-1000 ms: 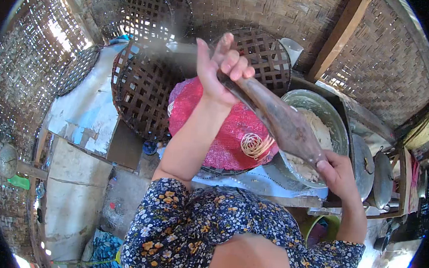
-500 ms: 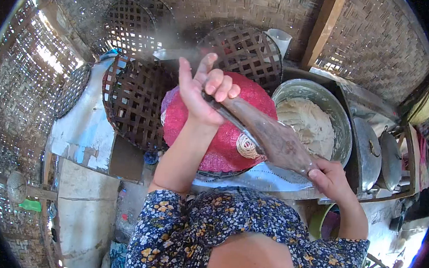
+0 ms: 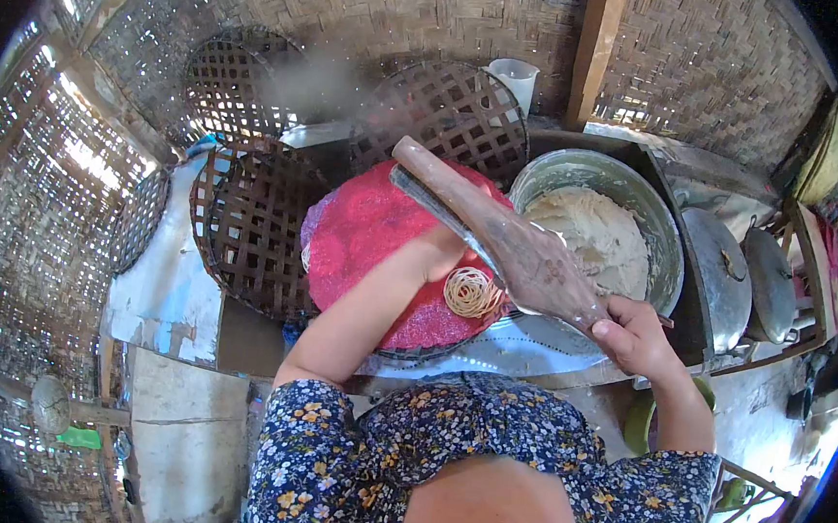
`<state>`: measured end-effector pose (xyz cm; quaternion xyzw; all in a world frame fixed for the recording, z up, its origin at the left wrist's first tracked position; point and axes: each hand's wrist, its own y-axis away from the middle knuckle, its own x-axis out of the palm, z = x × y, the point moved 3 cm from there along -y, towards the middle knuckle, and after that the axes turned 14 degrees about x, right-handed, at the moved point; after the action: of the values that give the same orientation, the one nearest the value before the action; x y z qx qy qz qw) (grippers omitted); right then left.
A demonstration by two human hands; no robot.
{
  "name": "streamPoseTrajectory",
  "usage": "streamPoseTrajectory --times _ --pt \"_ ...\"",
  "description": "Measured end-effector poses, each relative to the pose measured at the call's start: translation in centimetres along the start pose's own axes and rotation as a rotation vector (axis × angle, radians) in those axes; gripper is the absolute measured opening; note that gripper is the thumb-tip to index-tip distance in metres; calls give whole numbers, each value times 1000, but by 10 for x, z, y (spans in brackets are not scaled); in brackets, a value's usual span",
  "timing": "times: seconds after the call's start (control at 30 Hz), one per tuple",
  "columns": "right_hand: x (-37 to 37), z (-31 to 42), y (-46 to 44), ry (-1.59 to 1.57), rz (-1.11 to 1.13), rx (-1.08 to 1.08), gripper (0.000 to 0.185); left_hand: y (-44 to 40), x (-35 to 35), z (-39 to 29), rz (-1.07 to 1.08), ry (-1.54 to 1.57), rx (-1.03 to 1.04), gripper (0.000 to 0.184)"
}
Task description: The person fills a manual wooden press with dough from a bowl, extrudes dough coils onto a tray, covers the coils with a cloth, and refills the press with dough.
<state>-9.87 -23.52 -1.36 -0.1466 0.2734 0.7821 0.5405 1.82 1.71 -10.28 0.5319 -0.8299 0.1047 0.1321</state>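
Note:
My right hand (image 3: 632,337) is closed round the narrow lower end of a long wooden hand press (image 3: 536,260), whose two arms part slightly at the far end. The press is held tilted above a round tray covered in red mesh (image 3: 362,248). My left hand (image 3: 444,252) reaches underneath the press, over the mesh; its fingers are hidden behind the wood. Close by that hand, a coil of pale noodle-like strands (image 3: 472,292) lies on the mesh. To the right, a large metal basin (image 3: 670,250) holds thick pale dough (image 3: 591,240).
Dark open-weave baskets (image 3: 261,221) stand left of the tray, with another (image 3: 448,118) behind it. A white plastic jug (image 3: 514,82) is by the woven wall. Large lidded pots (image 3: 718,263) line the right side. Smoke or steam drifts at the back.
My left hand has left the upper end of the press and moved down beneath it. My right hand keeps its hold. The view has shifted slightly.

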Motion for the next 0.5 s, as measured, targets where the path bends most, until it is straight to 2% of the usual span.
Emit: streamPoseTrajectory --times 0.03,0.13,0.23,0.33,0.43,0.5 --pt "0 -2 -2 5 -15 -28 42 9 4 8 18 -247 13 53" --pt "-2 -6 -9 54 -41 -3 42 20 17 6 71 -180 47 48" --pt "-2 -6 -12 41 -52 71 42 26 29 -9 67 -52 -82 43" --pt "-2 -13 -17 22 -84 89 41 33 34 -16 11 -81 -97 43" --pt "-3 -15 -20 -47 -101 123 39 24 10 13 45 8 -138 47" --pt "-5 -23 -24 -45 -128 109 38 26 5 13 9 -197 -132 49"
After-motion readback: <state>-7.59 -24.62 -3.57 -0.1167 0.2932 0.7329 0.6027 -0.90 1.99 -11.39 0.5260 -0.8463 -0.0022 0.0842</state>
